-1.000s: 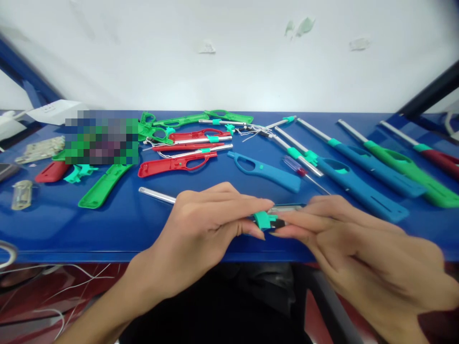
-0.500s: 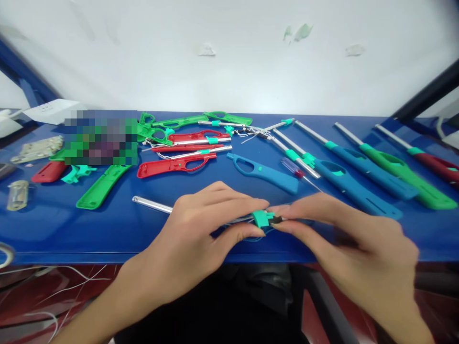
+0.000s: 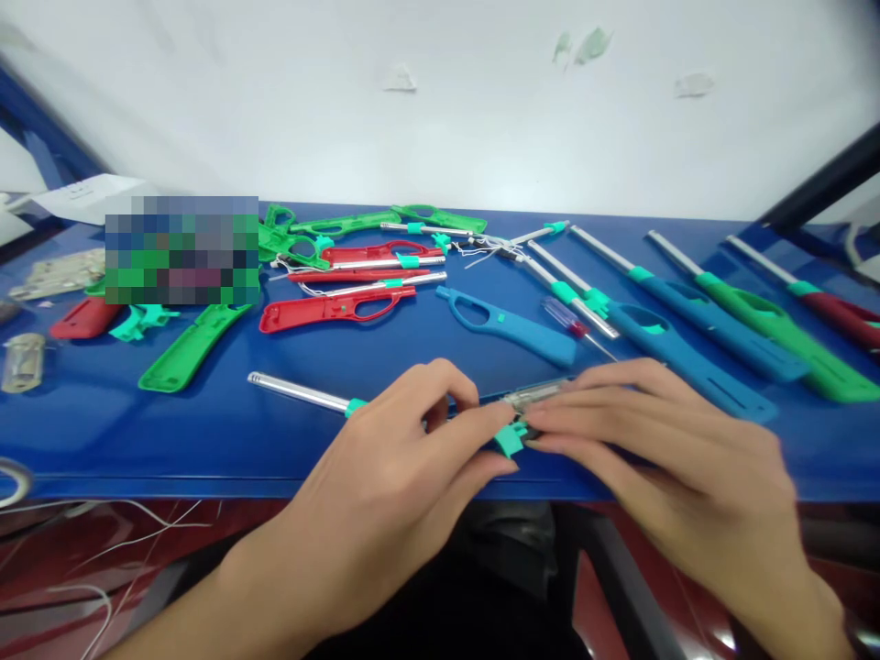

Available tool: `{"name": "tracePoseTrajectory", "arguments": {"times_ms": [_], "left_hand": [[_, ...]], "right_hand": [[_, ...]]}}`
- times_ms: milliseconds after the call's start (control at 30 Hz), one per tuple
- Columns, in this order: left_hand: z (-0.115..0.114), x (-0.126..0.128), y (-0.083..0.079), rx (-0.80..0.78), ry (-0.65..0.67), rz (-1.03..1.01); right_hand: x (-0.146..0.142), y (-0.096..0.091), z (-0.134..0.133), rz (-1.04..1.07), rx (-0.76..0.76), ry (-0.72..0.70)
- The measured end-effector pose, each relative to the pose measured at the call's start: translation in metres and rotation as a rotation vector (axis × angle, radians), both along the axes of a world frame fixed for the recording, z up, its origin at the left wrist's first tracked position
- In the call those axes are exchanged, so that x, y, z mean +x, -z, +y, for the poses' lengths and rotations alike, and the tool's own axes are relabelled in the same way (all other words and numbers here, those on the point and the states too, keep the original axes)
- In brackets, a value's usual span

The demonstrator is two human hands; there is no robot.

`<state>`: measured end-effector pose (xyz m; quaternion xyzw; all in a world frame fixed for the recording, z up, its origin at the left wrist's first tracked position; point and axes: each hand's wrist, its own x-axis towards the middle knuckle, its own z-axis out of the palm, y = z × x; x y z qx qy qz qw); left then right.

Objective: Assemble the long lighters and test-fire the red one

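Note:
My left hand (image 3: 391,477) pinches a small teal lighter trigger (image 3: 510,440) between thumb and index finger, just above the front of the table. My right hand (image 3: 680,449) closes its thumb and fingertips on the right end of the same trigger, where a dark bit shows. Right behind the trigger lies a clear plastic lighter tank (image 3: 536,396), partly covered by the right fingers, over a blue edge of a shell. From behind my left hand a metal lighter tube (image 3: 302,391) with a teal collar sticks out to the left.
Behind lie red shell halves (image 3: 336,312), a blue shell half (image 3: 512,327), a screwdriver (image 3: 567,316) and loose wired tubes (image 3: 570,298). Several assembled lighters (image 3: 756,321) lie at right. Green shells (image 3: 196,348), a teal trigger (image 3: 143,321) and clear tanks (image 3: 24,362) are at left.
The teal trigger has tilted and dropped slightly nearer the table's front edge. My right fingers have spread over the clear tank, now visible behind it. My left index finger has bent more.

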<state>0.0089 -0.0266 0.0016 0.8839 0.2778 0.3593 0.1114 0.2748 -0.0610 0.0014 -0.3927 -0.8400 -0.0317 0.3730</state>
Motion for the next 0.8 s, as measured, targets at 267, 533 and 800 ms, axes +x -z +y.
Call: {"name": "tracePoseTrajectory", "arguments": {"times_ms": [267,533,800], "left_hand": [[0.004,-0.003,0.0,0.029,-0.005,0.007],[0.006,-0.006,-0.013,-0.077,-0.045,-0.04],[0.006,-0.019,-0.017,-0.109,-0.176,0.104]], "right_hand": [[0.001,0.005,0.0,0.003,-0.014,-0.002],[-0.007,-0.005,0.003,0.043,-0.026,0.038],[-0.008,-0.002,0.013,0.078,-0.065,0.104]]}}
